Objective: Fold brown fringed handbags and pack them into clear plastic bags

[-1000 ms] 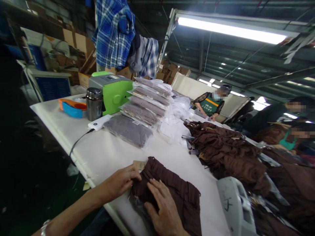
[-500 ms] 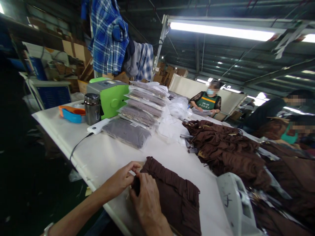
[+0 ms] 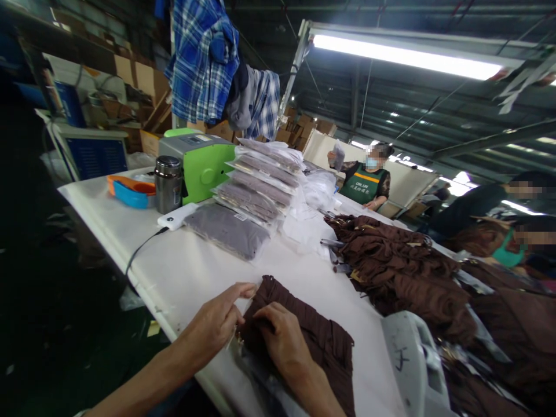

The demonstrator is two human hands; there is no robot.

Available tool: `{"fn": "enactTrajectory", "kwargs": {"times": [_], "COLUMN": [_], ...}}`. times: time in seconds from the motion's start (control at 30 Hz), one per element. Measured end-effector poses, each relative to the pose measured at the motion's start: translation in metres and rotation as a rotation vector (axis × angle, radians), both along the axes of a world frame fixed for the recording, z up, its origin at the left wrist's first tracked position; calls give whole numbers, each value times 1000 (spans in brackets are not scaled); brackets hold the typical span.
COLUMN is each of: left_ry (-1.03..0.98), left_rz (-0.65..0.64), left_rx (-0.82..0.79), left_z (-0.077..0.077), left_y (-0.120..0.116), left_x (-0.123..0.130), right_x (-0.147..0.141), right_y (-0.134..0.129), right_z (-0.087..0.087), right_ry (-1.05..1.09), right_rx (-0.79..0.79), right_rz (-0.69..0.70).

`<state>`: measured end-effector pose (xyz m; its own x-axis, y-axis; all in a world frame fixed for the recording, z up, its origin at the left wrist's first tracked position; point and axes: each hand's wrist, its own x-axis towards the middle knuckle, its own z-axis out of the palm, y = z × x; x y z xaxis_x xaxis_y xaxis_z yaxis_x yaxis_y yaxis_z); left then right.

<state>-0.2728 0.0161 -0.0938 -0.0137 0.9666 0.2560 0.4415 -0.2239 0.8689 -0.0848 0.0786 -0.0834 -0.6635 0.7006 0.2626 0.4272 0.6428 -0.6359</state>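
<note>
A folded dark brown garment with a gathered edge lies on the table in front of me. My left hand is at its left corner, thumb and forefinger bent around what looks like the edge of a clear plastic bag. This plastic shows along the garment's near side, partly hidden by my right forearm. My right hand rests over the garment's left part, its fingers curled down on the brown cloth. The right fingertips are partly hidden.
Bagged grey garments are stacked beyond, beside a green-grey machine, a steel flask and a white cabled device. Brown garments heap at right behind a grey plastic device. A co-worker stands across the table.
My right hand has moved right and up over the garment, away from my left hand. More plastic shows at the near side. The co-worker has raised one hand with a bagged item.
</note>
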Motion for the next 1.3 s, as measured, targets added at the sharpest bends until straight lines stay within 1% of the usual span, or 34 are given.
{"fn": "enactTrajectory", "kwargs": {"times": [0.07,0.1,0.2,0.3,0.4,0.43,0.5,0.53,0.6,0.67,0.73,0.8,0.87,0.97,1.03,1.1,1.17,1.23,1.3], "left_ry": [80,137,295,424,507,514,508,510,539,597,651,665,619,552,601,684,735,727,657], "left_rz": [59,60,-47,-177,-274,-277,-220,-178,-101,-77,-117,-194,-229,-220,-250,-284,-284,-276,-302], "left_rx": [6,14,59,83,78,91,133,154,171,129,74,79,144,186,156,124,100,66,19], "left_z": [-8,-13,-31,-47,-52,-51,-45,-42,-33,-26,-18,-12,-7,0,3,4,4,6,10], "left_y": [2,3,3,-4,-9,-8,2,10,29,49,60,61,52,35,29,29,34,39,40], "left_x": [-9,-14,-19,-13,-8,-7,-8,-9,-9,-4,4,13,17,16,15,18,24,33,41], "right_x": [9,14,23,31,45,52,73,85,114,144,170,191,204,211,209,203,196,188,184], "right_y": [3,4,3,-4,-13,-14,-14,-12,-6,1,6,6,2,-7,-11,-12,-13,-13,-14], "right_z": [0,1,5,13,24,27,31,30,21,6,-13,-33,-50,-65,-68,-67,-63,-59,-55], "right_ry": [-100,-149,-286,-337,-330,-325,-299,-273,-213,-175,-181,-206,-207,-152,-103,-51,-3,34,67], "right_rx": [79,120,215,231,194,186,199,222,279,309,285,221,153,69,15,-24,-46,-69,-104], "right_rz": [32,49,77,77,68,63,37,-2,-152,-370,-547,-619,-629,-650,-670,-693,-709,-711,-705]}}
